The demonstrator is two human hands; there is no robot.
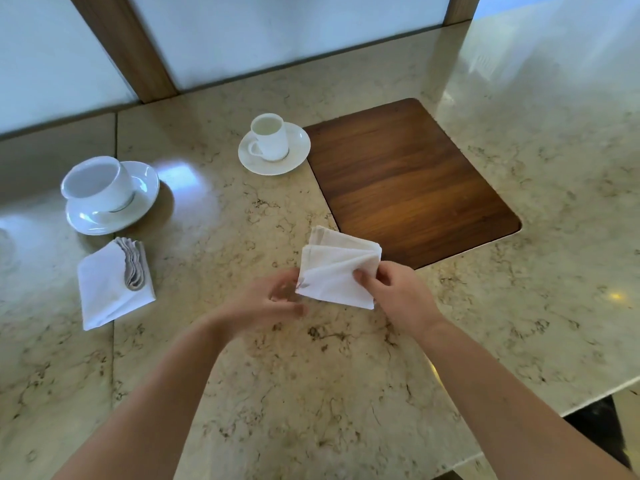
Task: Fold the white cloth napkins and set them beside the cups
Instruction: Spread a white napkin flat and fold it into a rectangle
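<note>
The right hand (398,292) pinches the folded napkin (337,271) at its right edge, just off the near corner of the wooden inlay (412,188); the left hand's (273,301) grip is apart, fingers relaxed at the napkin's left corner. A one-sided pinch could let the loose layers fan open. The small cup (270,137), at the inlay's far left corner, has no napkin yet.
</note>
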